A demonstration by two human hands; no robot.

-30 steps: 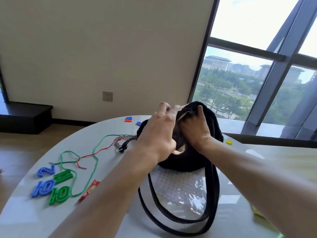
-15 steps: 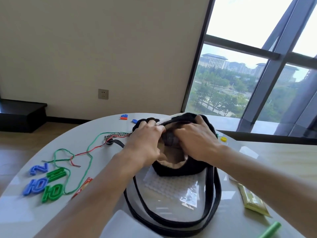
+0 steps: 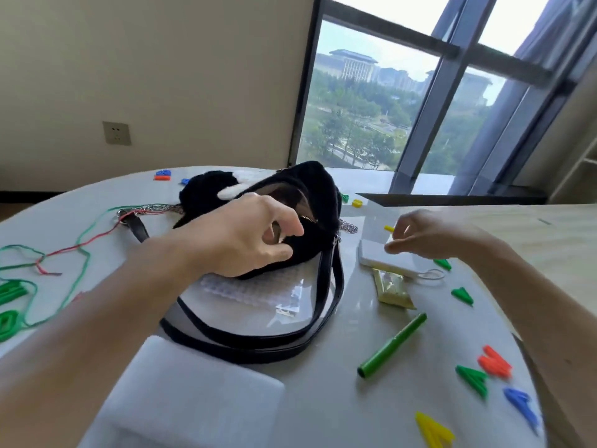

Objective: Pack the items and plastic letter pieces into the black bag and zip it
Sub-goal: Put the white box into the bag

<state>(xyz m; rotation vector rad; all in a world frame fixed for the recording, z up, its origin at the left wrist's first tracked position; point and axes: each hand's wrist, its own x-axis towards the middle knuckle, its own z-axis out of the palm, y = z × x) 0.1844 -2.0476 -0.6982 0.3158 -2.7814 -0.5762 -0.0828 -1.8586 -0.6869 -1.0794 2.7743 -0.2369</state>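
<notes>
Black bag [image 3: 310, 192] sits mid-surface [image 3: 323, 409], lying on a clear dimpled plastic pack [image 3: 255, 287]. Zip is open w/ tan lining showing, and its strap [image 3: 324, 315] loops toward the camera.

Left grip [image 3: 239, 237] is on the bag's near side. Fingers are curled at the zip edge w/ thumb pressed on the black plush, holding that lip of the bag.

Right grip [image 3: 433, 236] is to the right of the bag, clear of it. Fingers are loosely half-curled, thumb & forefinger apart, w/ nothing visibly held. Fingertips [image 3: 392, 248] are at the top of a flat white box [image 3: 374, 261]; can't tell if they're touching it. A small yellow piece [image 3: 389, 227] lies just beyond them.

Still out on the surface, right side:
- yellow-green sachet [image 3: 392, 291] beside the box
- green marker [image 3: 392, 345]
- letter pcs: orange [image 3: 494, 362], green [image 3: 473, 379], blue [image 3: 521, 405], yellow [image 3: 433, 431]
- 2 more green pcs [image 3: 462, 295] nearer the box

Left side:
- green cord [image 3: 82, 257] tangled w/ a red cord [image 3: 97, 236]
- green letter pcs [image 3: 9, 292] at the edge, blurred

Far side, behind the bag: blue & orange pcs [image 3: 162, 175]. A white foam block [image 3: 193, 399] is nearest the camera, touching the strap loop
</notes>
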